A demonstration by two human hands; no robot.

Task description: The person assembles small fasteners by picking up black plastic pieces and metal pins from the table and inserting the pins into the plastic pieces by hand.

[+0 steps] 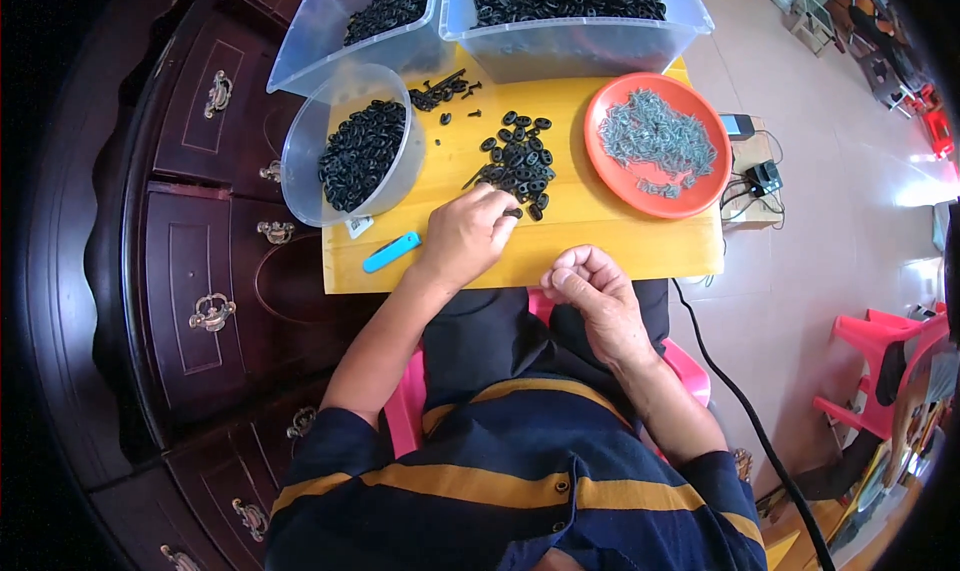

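My left hand [465, 233] reaches to the near side of a loose pile of small black oval pieces with holes [522, 163] on the yellow table. Its thumb and forefinger are closed on one black oval piece [513, 212]. Over the table's front edge is my right hand [600, 296], its thumb pressed against curled fingers. Whatever it may hold is hidden. To the right of the pile stands an orange-red plate [658, 203] heaped with small silvery metal pieces [655, 136].
A round clear tub [300, 161] of black pieces stands at the left, with two large clear bins [355, 56] behind. A light-blue knife-like tool [391, 252] lies near the front left. Black screws [440, 91] lie behind the pile. Dark drawers [190, 291] flank the table's left.
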